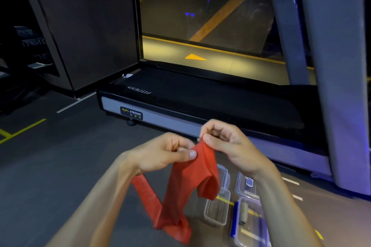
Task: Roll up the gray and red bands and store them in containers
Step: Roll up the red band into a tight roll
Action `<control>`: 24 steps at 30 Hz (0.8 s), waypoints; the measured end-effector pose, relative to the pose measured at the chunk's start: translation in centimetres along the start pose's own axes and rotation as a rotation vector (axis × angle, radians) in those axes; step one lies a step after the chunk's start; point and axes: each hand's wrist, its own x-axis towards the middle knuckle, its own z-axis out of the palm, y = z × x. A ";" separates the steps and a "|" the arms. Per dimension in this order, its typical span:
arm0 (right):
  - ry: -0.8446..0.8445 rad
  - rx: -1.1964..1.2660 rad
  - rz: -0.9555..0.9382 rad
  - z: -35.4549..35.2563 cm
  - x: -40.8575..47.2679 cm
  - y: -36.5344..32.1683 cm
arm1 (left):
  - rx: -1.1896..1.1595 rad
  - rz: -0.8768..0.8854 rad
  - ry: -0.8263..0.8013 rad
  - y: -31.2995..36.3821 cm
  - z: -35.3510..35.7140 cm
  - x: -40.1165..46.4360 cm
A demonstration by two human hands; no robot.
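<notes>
Head view showed your left hand (162, 154) and right hand (224, 142) each with a pinching grip on the red band (192, 178)'s top edge, so its long loose tail risked rolling crooked.

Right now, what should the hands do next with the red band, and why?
Probably start rolling the pinched end. Both the left hand and right hand pinch the red band at its top, it hangs unrolled, and an open container waits below.

The red band (180, 192) covers part of a clear container (217, 209); another container (251, 226) leaves the frame's bottom.
</notes>
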 end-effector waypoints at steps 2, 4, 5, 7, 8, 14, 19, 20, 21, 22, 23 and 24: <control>0.047 0.128 -0.005 -0.3 -0.1 0.0 | 0.009 0.012 0.029 0.0 0.1 0.1; 0.105 0.259 -0.018 -0.4 -0.1 0.0 | 0.019 0.033 0.092 -0.1 0.1 0.3; 0.136 0.314 -0.027 -0.5 -0.1 0.0 | 0.027 0.043 0.121 -0.3 0.1 0.4; 0.179 0.396 -0.040 -0.7 -0.1 -0.2 | 0.048 0.054 0.183 -0.5 0.2 0.7; 0.187 0.422 -0.042 -0.8 -0.1 -0.3 | 0.054 0.060 0.215 -0.5 0.2 0.8; 0.206 0.435 -0.031 -1.2 -0.3 -0.2 | 0.028 0.097 0.267 -0.3 0.2 0.8; 0.218 0.461 -0.028 -1.4 -0.4 -0.1 | -0.003 0.094 0.242 -0.2 0.2 0.5; 0.216 0.460 -0.027 -1.4 -0.5 -0.1 | -0.002 0.090 0.239 -0.3 0.1 0.5; 0.215 0.458 -0.025 -1.4 -0.5 -0.1 | -0.002 0.087 0.233 -0.2 0.0 0.4; 0.214 0.454 -0.022 -1.5 -0.5 -0.1 | -0.003 0.080 0.224 -0.2 -0.1 0.3; 0.210 0.448 -0.020 -1.6 -0.6 -0.1 | 0.000 0.075 0.208 -0.1 -0.2 0.3; 0.205 0.437 -0.017 -1.6 -0.6 0.0 | 0.003 0.070 0.191 -0.1 -0.2 0.2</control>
